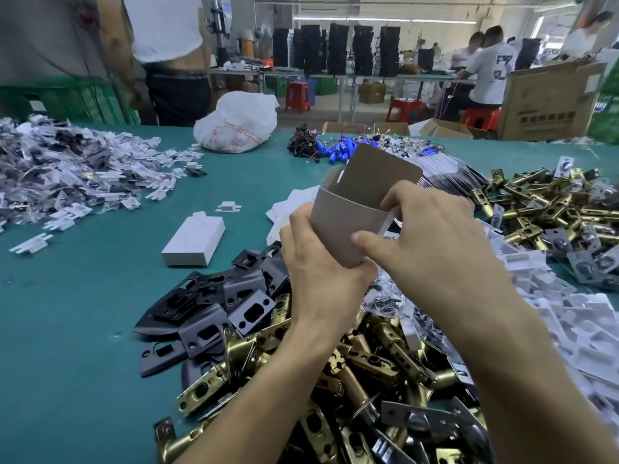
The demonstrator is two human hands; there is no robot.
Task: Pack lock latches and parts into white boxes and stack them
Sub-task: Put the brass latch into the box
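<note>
step: squaring up box (348, 209) | box in air over latches (368, 363) heaped on counter (67, 329) | my left hand (318, 262) grips its lower end; my right hand (432, 236) fingers (398, 195) reach inside the mouth, thumb outside, pinching the wall | tip: push walls fully square, keep lid flap (385, 169) up before loading

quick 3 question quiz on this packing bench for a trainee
1. True or false: the top flap of the open box held by the left hand and right hand is tucked shut.
2. Which pile lies just left of the left hand? A black strike plates; B blue batteries; C white bag.
3. Fill in: ___ closed white box lies on the green table.
Key: 1 false, the flap stands open; 2 A; 3 one.
</note>
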